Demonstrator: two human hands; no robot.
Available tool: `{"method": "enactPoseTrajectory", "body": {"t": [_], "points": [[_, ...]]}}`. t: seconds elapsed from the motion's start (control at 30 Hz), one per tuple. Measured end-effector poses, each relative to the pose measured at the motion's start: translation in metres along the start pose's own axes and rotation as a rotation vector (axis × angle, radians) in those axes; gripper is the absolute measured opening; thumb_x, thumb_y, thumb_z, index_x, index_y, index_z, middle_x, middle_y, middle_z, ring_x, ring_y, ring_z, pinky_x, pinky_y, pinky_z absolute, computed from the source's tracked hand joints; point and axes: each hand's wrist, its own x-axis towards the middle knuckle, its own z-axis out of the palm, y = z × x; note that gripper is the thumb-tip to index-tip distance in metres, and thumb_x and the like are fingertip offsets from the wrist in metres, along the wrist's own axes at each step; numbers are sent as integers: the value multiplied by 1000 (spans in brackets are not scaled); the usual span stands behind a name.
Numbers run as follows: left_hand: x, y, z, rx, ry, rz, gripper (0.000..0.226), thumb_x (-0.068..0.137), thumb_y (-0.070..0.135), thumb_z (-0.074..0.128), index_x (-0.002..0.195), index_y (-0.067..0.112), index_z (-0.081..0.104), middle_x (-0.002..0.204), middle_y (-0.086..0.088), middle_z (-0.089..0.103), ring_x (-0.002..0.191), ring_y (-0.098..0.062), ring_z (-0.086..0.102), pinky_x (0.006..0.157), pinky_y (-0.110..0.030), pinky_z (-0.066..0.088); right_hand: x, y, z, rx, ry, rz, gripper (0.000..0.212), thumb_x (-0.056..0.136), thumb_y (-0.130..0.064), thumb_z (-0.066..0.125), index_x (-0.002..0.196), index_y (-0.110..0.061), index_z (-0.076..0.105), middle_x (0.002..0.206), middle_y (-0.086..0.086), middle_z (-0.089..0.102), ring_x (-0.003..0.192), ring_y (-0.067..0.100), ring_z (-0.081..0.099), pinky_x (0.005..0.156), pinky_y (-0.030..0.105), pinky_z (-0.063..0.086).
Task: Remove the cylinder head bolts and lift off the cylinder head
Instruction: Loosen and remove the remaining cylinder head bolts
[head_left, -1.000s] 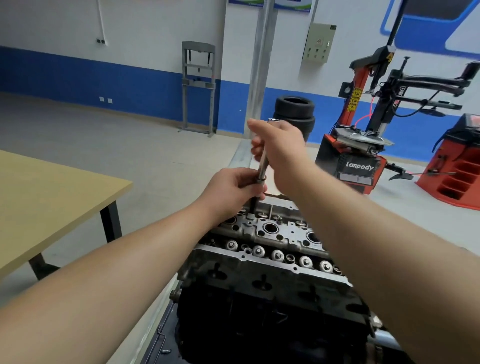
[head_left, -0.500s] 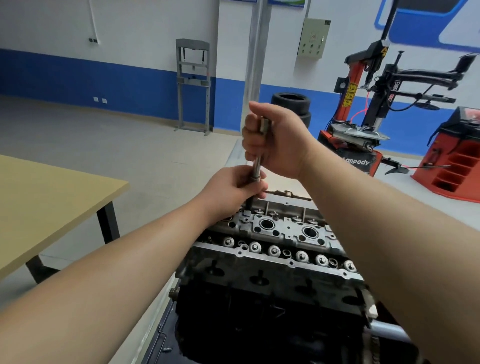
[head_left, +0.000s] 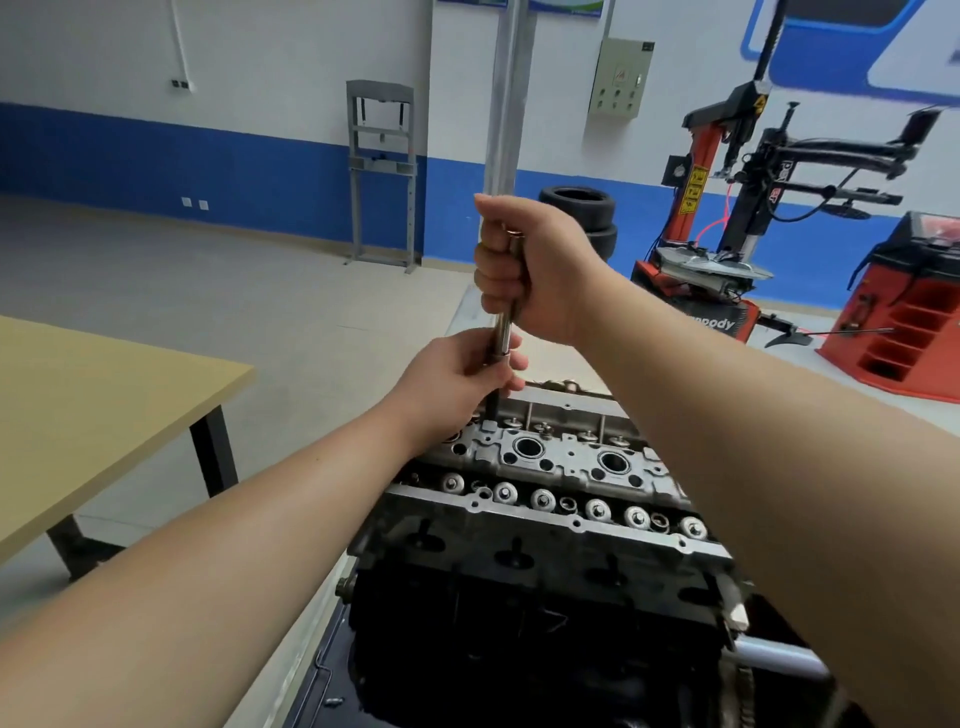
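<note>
We see the right hand (head_left: 535, 270) at twelve o'clock, fingers curled tight round the top of an upright metal tool (head_left: 502, 332), while the left hand (head_left: 457, 384) just below pinches its lower shaft. The tool's tip meets the far left corner of the cylinder head (head_left: 566, 462), which sits on the dark engine block (head_left: 519, 597) at six o'clock; a wooden table (head_left: 104, 410) stands at nine o'clock

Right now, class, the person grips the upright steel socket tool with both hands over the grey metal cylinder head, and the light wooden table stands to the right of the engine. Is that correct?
Not quite. The head view shows the light wooden table on the left of the engine, not the right. The rest holds: the left hand and right hand both grip the upright steel socket tool over the grey metal cylinder head.
</note>
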Motion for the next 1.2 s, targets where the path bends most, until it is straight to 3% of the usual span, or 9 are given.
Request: {"method": "enactPoseTrajectory", "body": {"t": [0.17, 0.33, 0.47, 0.6, 0.83, 0.93, 1.03, 1.13, 1.2], "points": [[0, 7, -4, 289, 98, 98, 41, 91, 3, 70, 67, 36, 72, 65, 27, 70, 65, 11, 66, 61, -2, 45, -8, 23, 33, -87, 579, -245, 11, 91, -31, 65, 91, -23, 58, 84, -5, 64, 75, 14, 60, 67, 31, 47], [-2, 8, -5, 478, 205, 26, 30, 84, 14, 50, 54, 20, 46, 47, 5, 43, 56, -11, 36, 49, -19, 26, -7, 37, 57, -89, 697, -315, 19, 93, -40, 61, 79, -29, 54, 67, -15, 60, 64, 7, 56, 59, 27, 39], [-7, 10, -6, 234, 91, 50, 17, 92, 34, 63, 79, 43, 69, 66, 22, 68, 65, 10, 62, 62, -6, 43, 8, 20, 32, -74, 366, -140, 43, 92, -29, 60, 57, -23, 36, 57, 2, 34, 57, 25, 29, 57, 40, 27], [-2, 2, -3, 26, 24, -12, 15, 102, 13, 65, 115, 15, 72, 104, 1, 79, 97, -21, 77, 98, -47, 59, 4, 9, -8, 50, -172, 15, 45, 100, -39, 60, 62, -21, 44, 57, -4, 30, 52, 16, 23, 56, 33, 18], [4, 6, -1, 473, 241, 115, 8, 86, 30, 67, 79, 32, 66, 72, 10, 69, 69, -1, 61, 65, -26, 47, -11, 50, 47, 39, 580, -299, 23, 92, -46, 67, 94, -26, 56, 80, -11, 59, 68, -5, 57, 66, 26, 44], [4, 6, -1, 486, 209, 102, 25, 94, 7, 61, 78, 26, 61, 80, -1, 71, 80, -21, 62, 73, -25, 54, -10, 54, 55, -98, 585, -384, 31, 96, -41, 65, 76, -28, 46, 59, -19, 48, 56, -1, 50, 58, 21, 38], [-2, 3, -2, 379, 82, 93, 14, 94, 24, 62, 87, 36, 59, 80, 23, 71, 79, -2, 65, 65, -4, 43, 1, 36, 27, -75, 341, -274, 47, 86, -31, 68, 55, -26, 35, 50, -8, 33, 51, 17, 28, 52, 33, 27], [0, -2, -3, 139, 45, 23, 10, 98, 20, 68, 106, 24, 72, 95, 13, 79, 91, -6, 74, 86, -18, 56, 3, 25, -5, 29, -102, -78, 40, 93, -27, 64, 63, -22, 38, 56, -3, 28, 52, 17, 20, 52, 32, 21], [1, -1, -3, 113, 65, 33, 14, 93, 12, 74, 105, 19, 75, 96, 6, 80, 92, -9, 76, 92, -31, 59, 0, 27, -9, 24, -31, -110, 30, 94, -26, 65, 71, -18, 47, 58, -1, 36, 53, 17, 30, 54, 30, 31]]}}
